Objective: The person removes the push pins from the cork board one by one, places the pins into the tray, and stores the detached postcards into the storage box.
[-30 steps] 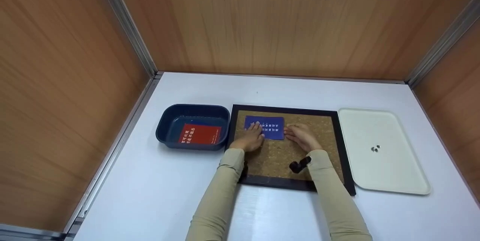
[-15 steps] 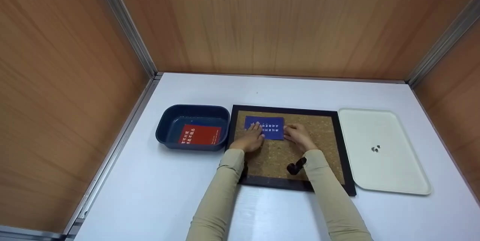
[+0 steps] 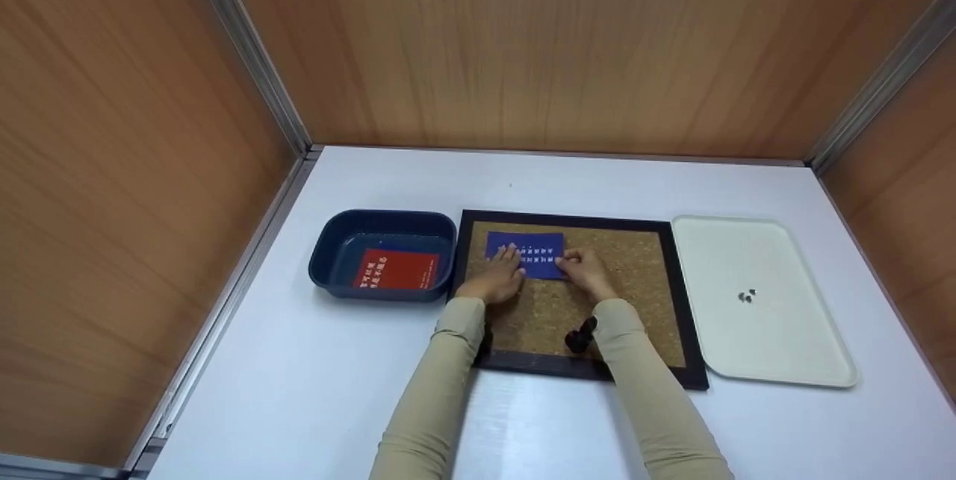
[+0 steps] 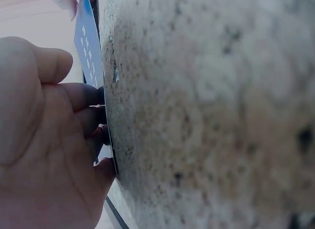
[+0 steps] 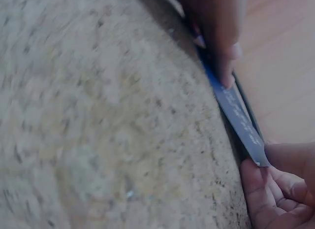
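Note:
A blue card (image 3: 541, 245) with white printed characters lies on the upper left of a black-framed cork board (image 3: 538, 323). My left hand (image 3: 494, 277) rests on the card's left part, its fingertips pressing down, as the left wrist view also shows. At the card's right edge, my right hand (image 3: 588, 271) pinches the lower right corner. In the right wrist view the thumb (image 5: 290, 155) lies over the card's end and curled fingers sit below it. The part of the card under my left fingers is hidden.
Left of the board stands a dark blue bin (image 3: 340, 222) with a red card (image 3: 399, 269) inside. A pale tray (image 3: 777, 346) on the right bears several small dark metallic pieces (image 3: 747, 295). Wooden panels (image 3: 553, 47) stand behind and at both sides of the white table (image 3: 299, 390).
My right hand has moved left from beside the card onto its right edge, and its fingers have closed into a pinch there. The left hand stays in place on the card.

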The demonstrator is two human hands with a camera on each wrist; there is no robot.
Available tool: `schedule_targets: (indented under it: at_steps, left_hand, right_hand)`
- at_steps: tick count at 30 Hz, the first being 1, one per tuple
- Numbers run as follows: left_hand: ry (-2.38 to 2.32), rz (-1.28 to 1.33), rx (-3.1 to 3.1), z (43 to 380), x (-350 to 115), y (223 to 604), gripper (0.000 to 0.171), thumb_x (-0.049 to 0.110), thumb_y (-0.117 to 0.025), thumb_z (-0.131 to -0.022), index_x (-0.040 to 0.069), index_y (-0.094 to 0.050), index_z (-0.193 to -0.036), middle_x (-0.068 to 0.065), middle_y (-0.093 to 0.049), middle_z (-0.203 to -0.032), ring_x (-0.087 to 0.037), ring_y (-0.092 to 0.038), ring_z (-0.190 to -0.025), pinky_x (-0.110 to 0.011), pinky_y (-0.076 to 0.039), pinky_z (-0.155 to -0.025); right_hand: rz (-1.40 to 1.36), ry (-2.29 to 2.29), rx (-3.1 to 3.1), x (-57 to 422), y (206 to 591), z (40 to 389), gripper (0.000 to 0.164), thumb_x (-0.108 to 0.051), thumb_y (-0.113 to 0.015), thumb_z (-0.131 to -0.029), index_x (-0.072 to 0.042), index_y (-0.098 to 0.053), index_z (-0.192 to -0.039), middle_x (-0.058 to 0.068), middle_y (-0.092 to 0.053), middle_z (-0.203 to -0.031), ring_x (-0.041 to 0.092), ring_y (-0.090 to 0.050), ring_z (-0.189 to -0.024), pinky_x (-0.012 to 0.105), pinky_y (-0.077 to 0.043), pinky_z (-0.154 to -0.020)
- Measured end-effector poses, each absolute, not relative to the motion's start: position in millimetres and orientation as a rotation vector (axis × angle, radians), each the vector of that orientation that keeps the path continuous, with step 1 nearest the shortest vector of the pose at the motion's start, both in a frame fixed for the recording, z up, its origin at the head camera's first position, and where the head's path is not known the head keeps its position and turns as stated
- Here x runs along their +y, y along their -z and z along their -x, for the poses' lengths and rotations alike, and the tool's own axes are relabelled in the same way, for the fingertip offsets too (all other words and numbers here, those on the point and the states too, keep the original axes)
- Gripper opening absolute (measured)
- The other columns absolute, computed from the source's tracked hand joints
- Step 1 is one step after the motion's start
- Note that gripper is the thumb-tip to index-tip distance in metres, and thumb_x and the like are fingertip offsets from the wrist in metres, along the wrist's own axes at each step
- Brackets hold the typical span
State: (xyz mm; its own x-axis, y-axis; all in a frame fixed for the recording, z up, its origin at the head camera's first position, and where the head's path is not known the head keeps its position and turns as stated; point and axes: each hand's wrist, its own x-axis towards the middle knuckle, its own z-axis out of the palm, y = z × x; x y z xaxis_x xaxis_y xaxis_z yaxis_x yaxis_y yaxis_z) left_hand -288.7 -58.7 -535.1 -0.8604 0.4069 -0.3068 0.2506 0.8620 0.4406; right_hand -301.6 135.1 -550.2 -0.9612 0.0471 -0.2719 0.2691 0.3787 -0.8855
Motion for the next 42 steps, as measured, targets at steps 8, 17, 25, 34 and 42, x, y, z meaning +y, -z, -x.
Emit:
schedule_targets:
  at_steps: [8,17,25,34,42]
  left_hand:
    - [-0.540,-0.500,2.637,289.9,-58.4,535.5,0.054,0.030,-0.022,-0.107,0.005,-0.014,-0.154,-0.010,-0.004,-0.163,-0.025,-0.001,-0.151,-0.042,-0.006,-0.124]
    - [-0.565,-0.547,2.638,290.2,-60.0,539.1,0.054,0.029,-0.022,-0.107,0.002,-0.017,-0.153,-0.013,-0.007,-0.162,-0.027,-0.003,-0.150,-0.041,-0.008,-0.124]
    - [-0.695,-0.526,2.602,291.3,-65.2,544.4,0.056,0.032,-0.023,-0.106,0.002,-0.016,-0.153,-0.013,-0.005,-0.162,-0.027,0.000,-0.150,-0.040,-0.002,-0.124]
    - [-0.681,-0.519,2.624,288.4,-65.2,542.5,0.055,0.032,-0.022,-0.106,0.004,-0.015,-0.154,-0.012,-0.005,-0.162,-0.027,-0.002,-0.150,-0.042,-0.005,-0.124]
    - [-0.727,-0.540,2.634,284.9,-66.9,539.3,0.060,0.034,-0.033,-0.105,0.010,-0.012,-0.155,-0.012,-0.004,-0.162,-0.029,-0.001,-0.150,-0.045,-0.008,-0.124]
  right_hand:
    - [-0.318,1.577,2.481,135.5,550.9,302.6,0.024,-0.011,-0.063,-0.092,0.004,-0.060,-0.110,0.009,-0.062,-0.092,0.012,-0.062,-0.077,0.022,-0.053,-0.067]
    - [-0.353,1.510,2.517,135.4,550.0,300.3,0.023,-0.014,-0.065,-0.091,0.000,-0.062,-0.109,0.008,-0.065,-0.092,0.012,-0.062,-0.076,0.022,-0.048,-0.061]
    - [-0.336,1.547,2.523,131.2,551.6,300.6,0.021,-0.010,-0.065,-0.090,0.002,-0.061,-0.107,0.009,-0.065,-0.091,0.012,-0.062,-0.074,0.022,-0.051,-0.061]
    - [-0.345,1.492,2.561,131.3,551.1,300.7,0.021,-0.012,-0.065,-0.090,0.001,-0.063,-0.106,0.011,-0.067,-0.094,0.012,-0.063,-0.074,0.021,-0.051,-0.062]
    - [-0.377,1.527,2.538,130.3,549.4,301.0,0.018,-0.011,-0.065,-0.089,0.001,-0.062,-0.102,0.006,-0.063,-0.084,0.011,-0.059,-0.069,0.020,-0.048,-0.057]
